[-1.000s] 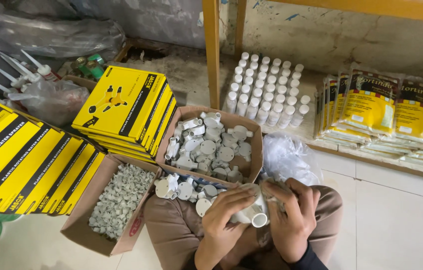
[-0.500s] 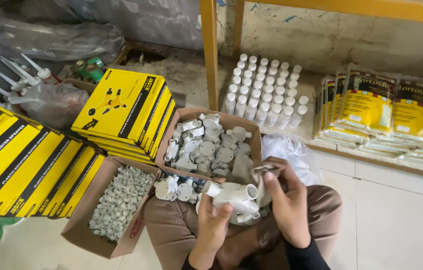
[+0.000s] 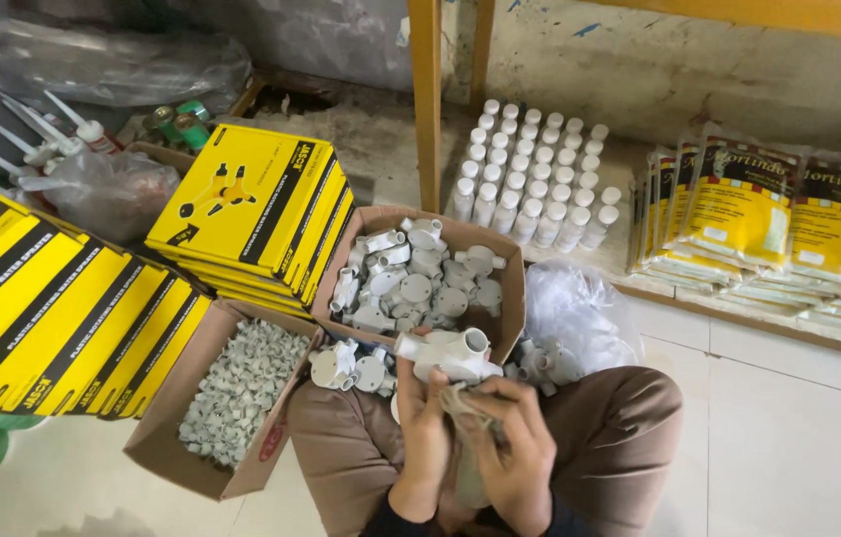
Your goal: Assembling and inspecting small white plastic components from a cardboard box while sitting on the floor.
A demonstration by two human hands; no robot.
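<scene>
White plastic pipe fitting (image 3: pixel 447 353) at lower centre, gripped by left hand (image 3: pixel 423 423) fingers; right hand (image 3: pixel 517 447) fingers closed around what looks like cloth (image 3: pixel 462 403) beneath; cardboard box (image 3: pixel 512 288) of fittings above.

I see stacks of flat yellow-and-black boxes (image 3: pixel 242 199) at left and centre, with more of them (image 3: pixel 33 328) along the left edge. An open cardboard box of small white clips (image 3: pixel 232 393) sits on the floor. Rows of white bottles (image 3: pixel 535 174) stand behind, yellow packets (image 3: pixel 768 219) lie at right, and sealant tubes (image 3: pixel 53 139) lie at upper left.
</scene>
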